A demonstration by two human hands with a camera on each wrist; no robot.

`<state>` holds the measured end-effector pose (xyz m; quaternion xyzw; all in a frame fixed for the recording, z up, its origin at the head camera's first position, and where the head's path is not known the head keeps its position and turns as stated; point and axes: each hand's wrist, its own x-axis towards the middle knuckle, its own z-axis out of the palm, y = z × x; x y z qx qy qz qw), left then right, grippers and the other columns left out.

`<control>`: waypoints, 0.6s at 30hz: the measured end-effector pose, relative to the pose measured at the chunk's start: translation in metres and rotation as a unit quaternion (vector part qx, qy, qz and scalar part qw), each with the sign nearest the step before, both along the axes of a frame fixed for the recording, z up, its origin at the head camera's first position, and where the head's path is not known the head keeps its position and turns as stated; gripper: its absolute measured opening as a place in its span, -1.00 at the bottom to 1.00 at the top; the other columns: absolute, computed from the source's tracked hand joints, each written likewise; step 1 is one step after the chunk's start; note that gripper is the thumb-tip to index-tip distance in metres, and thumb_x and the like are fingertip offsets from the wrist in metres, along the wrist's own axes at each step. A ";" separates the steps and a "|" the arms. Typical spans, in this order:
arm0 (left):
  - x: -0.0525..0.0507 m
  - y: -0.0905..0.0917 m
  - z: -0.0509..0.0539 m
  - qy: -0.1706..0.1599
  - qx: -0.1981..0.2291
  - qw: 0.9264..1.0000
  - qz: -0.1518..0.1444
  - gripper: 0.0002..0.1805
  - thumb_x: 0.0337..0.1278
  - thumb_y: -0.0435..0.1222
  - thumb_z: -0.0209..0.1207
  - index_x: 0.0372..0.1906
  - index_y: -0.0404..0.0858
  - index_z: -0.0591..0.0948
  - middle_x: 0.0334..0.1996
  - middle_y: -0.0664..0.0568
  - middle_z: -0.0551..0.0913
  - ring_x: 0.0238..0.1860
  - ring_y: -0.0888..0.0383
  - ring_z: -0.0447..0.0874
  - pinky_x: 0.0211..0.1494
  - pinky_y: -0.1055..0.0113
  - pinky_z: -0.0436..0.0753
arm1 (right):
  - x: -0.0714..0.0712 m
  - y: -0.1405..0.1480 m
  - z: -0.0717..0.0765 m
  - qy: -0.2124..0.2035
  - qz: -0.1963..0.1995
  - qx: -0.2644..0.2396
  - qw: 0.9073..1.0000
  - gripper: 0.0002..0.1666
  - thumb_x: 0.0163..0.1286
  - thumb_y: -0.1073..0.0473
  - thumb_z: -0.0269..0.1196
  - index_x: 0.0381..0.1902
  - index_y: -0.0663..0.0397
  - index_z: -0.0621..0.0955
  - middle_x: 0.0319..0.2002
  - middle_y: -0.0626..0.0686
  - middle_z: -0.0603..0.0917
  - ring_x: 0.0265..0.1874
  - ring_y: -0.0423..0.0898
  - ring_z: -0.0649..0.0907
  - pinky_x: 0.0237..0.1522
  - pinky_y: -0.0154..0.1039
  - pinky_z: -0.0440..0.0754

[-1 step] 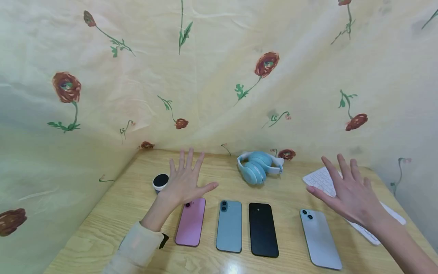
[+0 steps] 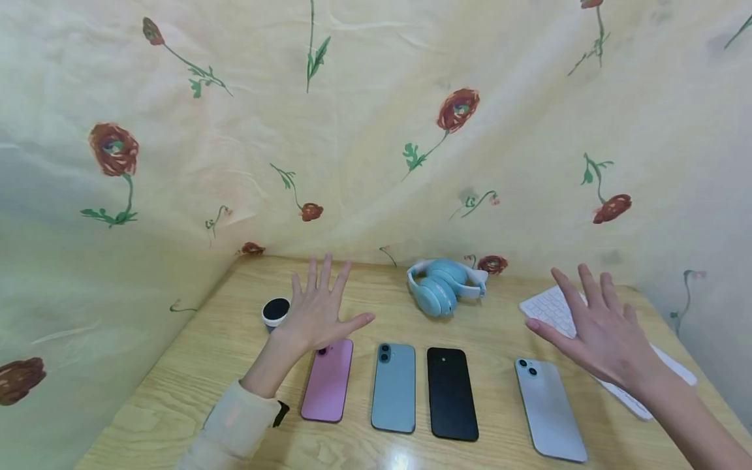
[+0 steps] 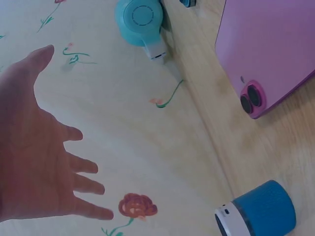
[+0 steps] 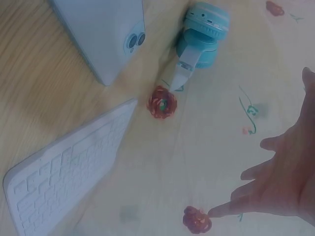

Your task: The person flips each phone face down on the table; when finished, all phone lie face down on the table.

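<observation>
My left hand [image 2: 314, 316] is held in the air with fingers spread, above the top end of a pink phone [image 2: 328, 385] and beside a small round speaker-like object [image 2: 276, 310]. My right hand [image 2: 608, 329], also spread, hovers over a white keyboard [image 2: 546, 311], hiding part of it. Neither hand holds anything. Between them lie a blue-green phone [image 2: 393, 391] and a black phone [image 2: 452, 395]; a silver-blue phone [image 2: 551, 411] lies just left of the right forearm. In the left wrist view, the round object [image 3: 266, 209] shows a blue side.
Folded light-blue headphones [image 2: 437, 290] lie at the back of the wooden table [image 2: 235, 365]. Behind and at both sides hangs a cream cloth [image 2: 352, 130] printed with red flowers. A white object [image 2: 675, 365] extends from beneath the right hand.
</observation>
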<state>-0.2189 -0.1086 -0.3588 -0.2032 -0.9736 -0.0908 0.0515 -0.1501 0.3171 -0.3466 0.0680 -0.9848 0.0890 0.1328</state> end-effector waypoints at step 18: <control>0.067 0.007 -0.048 -0.059 0.144 0.985 0.076 -0.10 0.26 0.00 0.17 0.40 -0.59 0.13 0.29 -0.53 0.26 0.29 -0.39 0.27 0.16 -0.20 0.43 | -0.023 -0.128 -0.028 0.088 0.121 -0.282 0.948 -0.45 0.39 0.20 0.21 0.28 0.32 0.46 -0.30 0.30 0.69 -0.37 0.20 0.68 -0.46 0.00 0.63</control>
